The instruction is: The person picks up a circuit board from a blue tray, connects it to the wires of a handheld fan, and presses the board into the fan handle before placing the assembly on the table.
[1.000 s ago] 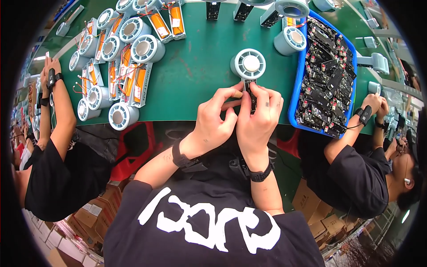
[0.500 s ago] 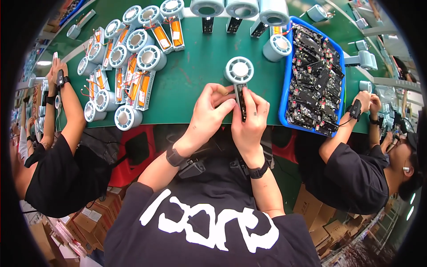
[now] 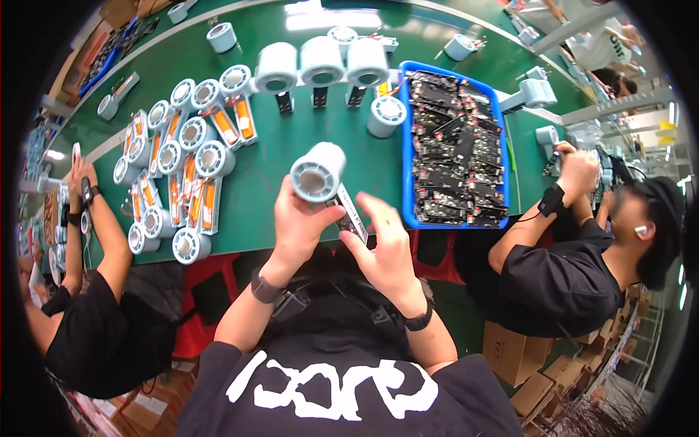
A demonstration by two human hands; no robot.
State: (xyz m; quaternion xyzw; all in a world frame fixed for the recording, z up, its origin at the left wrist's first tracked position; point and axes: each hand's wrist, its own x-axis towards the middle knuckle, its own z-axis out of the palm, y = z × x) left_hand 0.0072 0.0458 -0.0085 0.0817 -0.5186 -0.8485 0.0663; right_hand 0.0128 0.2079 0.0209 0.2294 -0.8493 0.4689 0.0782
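- Pale blue cylindrical plastic fan housing (image 3: 318, 172) with its dark handle — lifted above the green counter (image 3: 277, 156), just beside the blue tray of circuit boards (image 3: 454, 149).
- Left hand (image 3: 297, 226): fingers wrapped round the handle below the barrel.
- Right hand (image 3: 386, 247): fingers spread, touching the handle's lower end.
- Likely light, rigid, smooth — best gripped at the handle.
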